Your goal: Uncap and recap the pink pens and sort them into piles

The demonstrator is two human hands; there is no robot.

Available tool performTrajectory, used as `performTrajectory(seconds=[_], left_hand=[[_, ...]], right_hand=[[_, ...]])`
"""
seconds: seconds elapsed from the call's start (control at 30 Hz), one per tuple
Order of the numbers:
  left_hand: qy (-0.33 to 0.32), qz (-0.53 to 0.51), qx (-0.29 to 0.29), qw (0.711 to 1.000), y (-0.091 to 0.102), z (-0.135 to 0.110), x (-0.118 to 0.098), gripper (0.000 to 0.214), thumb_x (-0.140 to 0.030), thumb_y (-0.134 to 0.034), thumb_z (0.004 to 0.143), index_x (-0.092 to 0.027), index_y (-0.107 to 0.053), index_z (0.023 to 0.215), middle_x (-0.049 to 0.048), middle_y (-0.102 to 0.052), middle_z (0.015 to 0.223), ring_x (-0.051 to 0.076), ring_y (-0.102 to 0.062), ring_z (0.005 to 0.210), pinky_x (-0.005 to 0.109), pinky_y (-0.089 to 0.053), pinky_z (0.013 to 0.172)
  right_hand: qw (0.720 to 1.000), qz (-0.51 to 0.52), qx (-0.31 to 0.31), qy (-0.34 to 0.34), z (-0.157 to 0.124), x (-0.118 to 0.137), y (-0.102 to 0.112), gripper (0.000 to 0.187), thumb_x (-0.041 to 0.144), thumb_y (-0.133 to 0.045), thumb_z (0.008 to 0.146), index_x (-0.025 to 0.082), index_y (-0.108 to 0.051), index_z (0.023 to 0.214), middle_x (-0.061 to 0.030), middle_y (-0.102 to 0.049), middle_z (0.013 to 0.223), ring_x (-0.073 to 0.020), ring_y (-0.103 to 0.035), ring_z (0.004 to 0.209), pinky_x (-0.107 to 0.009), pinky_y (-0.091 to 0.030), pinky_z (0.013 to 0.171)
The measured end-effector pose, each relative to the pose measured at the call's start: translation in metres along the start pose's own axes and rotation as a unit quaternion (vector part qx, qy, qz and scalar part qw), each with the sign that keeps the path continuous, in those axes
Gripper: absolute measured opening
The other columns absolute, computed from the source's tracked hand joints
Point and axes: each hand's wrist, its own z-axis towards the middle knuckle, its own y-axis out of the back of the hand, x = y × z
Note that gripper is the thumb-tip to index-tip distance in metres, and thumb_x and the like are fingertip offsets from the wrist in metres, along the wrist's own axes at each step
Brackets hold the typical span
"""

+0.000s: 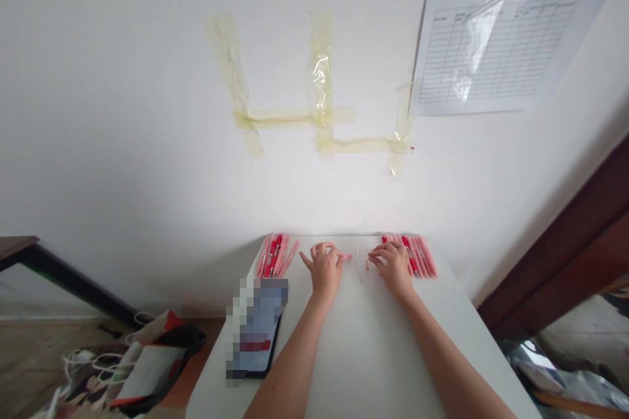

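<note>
My left hand is over the far part of the white table, its thumb stretched out to the side. A short pink pen part pokes out from its fingers toward the right. My right hand has thumb and fingertips pressed together; whatever they hold is too small to make out. Between the hands lie a thin white pen refill and a tiny pink piece. A row of pink and red pens is beyond my left hand's outer side. Another row of pens lies right of my right hand, partly hidden by it.
A phone, partly blurred out, lies at the left of the white table. The wall rises behind, with yellowed tape and a printed sheet. A bag with cables is on the floor at left.
</note>
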Motion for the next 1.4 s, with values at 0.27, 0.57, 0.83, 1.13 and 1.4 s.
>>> performTrajectory(seconds=[0.27,0.57,0.83,1.13,1.4], left_hand=[[0.025,0.028,-0.010,0.999,-0.009,-0.001,0.006,0.032,-0.052,-0.057,0.087,-0.024,-0.074,0.080,0.0073,-0.061,0.117,0.028,-0.045,0.119,0.075,-0.012,0.110],[0.046,0.021,0.011,0.999,-0.012,-0.003,0.004,0.039,-0.046,-0.049,0.091,-0.021,-0.073,0.074,0.0110,-0.059,0.120,0.031,-0.043,0.122,0.077,-0.015,0.108],[0.047,0.017,0.032,0.998,-0.010,-0.004,0.003,0.038,-0.043,-0.049,0.091,-0.022,-0.072,0.070,0.0104,-0.060,0.122,0.032,-0.042,0.125,0.078,-0.015,0.107],[0.057,0.011,0.035,0.998,-0.011,-0.003,0.004,0.040,-0.046,-0.048,0.090,-0.022,-0.072,0.069,0.0100,-0.060,0.122,0.033,-0.042,0.125,0.079,-0.015,0.105],[0.060,0.014,0.039,0.997,-0.012,-0.002,0.005,0.041,-0.047,-0.048,0.091,-0.022,-0.073,0.070,0.0100,-0.060,0.123,0.032,-0.041,0.125,0.077,-0.014,0.107]], right_hand=[[0.999,-0.022,0.025,0.033,-0.006,0.018,-0.007,0.016,0.041,-0.066,0.085,0.028,-0.072,0.079,-0.0054,-0.069,0.099,-0.0315,-0.046,0.117,-0.055,-0.029,0.104],[0.991,-0.078,0.064,0.084,-0.008,0.038,-0.018,0.005,0.029,-0.068,0.083,0.028,-0.071,0.079,-0.0031,-0.068,0.103,-0.0307,-0.046,0.120,-0.063,-0.018,0.111],[0.988,-0.102,0.080,0.085,-0.008,0.043,-0.019,0.004,0.029,-0.068,0.082,0.028,-0.072,0.083,-0.0046,-0.068,0.104,-0.0325,-0.046,0.120,-0.068,-0.011,0.113],[0.989,-0.099,0.084,0.074,-0.008,0.042,-0.018,0.008,0.032,-0.066,0.083,0.030,-0.073,0.087,-0.0052,-0.068,0.105,-0.0334,-0.045,0.120,-0.069,-0.011,0.112],[0.990,-0.101,0.058,0.073,-0.009,0.040,-0.017,0.012,0.036,-0.064,0.087,0.029,-0.073,0.090,-0.0039,-0.069,0.102,-0.0307,-0.047,0.118,-0.063,-0.016,0.113]])
